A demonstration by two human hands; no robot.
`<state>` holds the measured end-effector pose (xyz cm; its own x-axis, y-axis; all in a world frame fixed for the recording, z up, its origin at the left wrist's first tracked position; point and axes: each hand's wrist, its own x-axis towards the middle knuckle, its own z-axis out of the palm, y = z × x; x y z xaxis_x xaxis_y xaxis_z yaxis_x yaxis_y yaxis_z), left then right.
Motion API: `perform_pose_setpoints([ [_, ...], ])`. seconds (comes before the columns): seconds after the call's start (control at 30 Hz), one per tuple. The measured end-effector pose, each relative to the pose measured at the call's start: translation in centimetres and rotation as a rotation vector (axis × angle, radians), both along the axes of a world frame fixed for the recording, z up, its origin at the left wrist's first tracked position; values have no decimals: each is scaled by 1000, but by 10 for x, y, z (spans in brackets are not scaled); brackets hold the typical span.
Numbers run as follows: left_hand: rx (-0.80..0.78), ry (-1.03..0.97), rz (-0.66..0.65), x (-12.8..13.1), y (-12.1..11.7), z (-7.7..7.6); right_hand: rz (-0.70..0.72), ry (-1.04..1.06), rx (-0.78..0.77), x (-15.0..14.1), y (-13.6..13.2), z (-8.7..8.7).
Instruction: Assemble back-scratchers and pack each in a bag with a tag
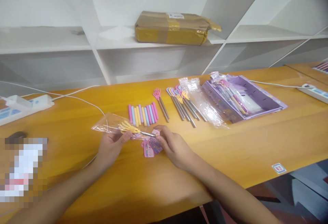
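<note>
A yellow hand-shaped back scratcher [129, 127] with a thin metal rod lies across my two hands above the table. My left hand [110, 147] is closed on its yellow head and on a clear plastic bag [105, 123] around it. Closed in a pinch, my right hand [176, 147] grips the far end of the rod. Small pink and purple printed cards [149, 149] rest on the table just below the rod. Behind my hands is a row of pastel sticks [143, 114], beside two pink back scratchers [156, 94] and a group of several more [183, 106].
Clear plastic bags [205, 104] lie right of the scratchers. A purple box [271, 104] holds packaged scratchers. Power strips [28, 108] with white cables sit at both sides. A taped cardboard parcel [171, 29] rests on the white shelf [112, 43] behind the wooden table [230, 155].
</note>
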<state>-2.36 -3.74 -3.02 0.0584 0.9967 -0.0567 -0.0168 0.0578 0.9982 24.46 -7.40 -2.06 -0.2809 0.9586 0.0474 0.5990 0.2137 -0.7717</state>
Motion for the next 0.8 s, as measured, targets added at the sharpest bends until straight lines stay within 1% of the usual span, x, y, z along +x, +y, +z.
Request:
perform_pose_setpoints([
  [0.1, 10, 90, -131, 8, -9, -1, 18, 14, -23, -8, -6, -3],
  [0.2, 2, 133, -166, 14, -13, 1, 35, 29, -28, -13, -10, -5],
  [0.3, -44, 121, -205, 17, -15, 0, 49, 60, -12, -14, -10, -7],
  [0.43, -100, 114, -328, 21, -20, -3, 82, 88, 14, -14, -11, -8],
  [0.5, -98, 128, -352, 22, -22, -4, 112, 91, 33, -14, -11, -8],
  [0.53, -90, 129, -344, 21, -22, -4, 119, 86, 43, -14, -11, -8],
  [0.6, -53, 110, -279, 20, -19, -3, 106, 61, 56, -12, -11, -6],
  [0.7, 16, 21, -149, 15, -9, -5, 26, 4, 62, -6, -8, -1],
  [0.73, 26, -29, -124, 13, -5, -7, 14, -3, 65, -5, -7, 0],
  [0.8, 26, -127, -123, 10, 0, -10, 34, 10, 76, -2, -6, 2],
])
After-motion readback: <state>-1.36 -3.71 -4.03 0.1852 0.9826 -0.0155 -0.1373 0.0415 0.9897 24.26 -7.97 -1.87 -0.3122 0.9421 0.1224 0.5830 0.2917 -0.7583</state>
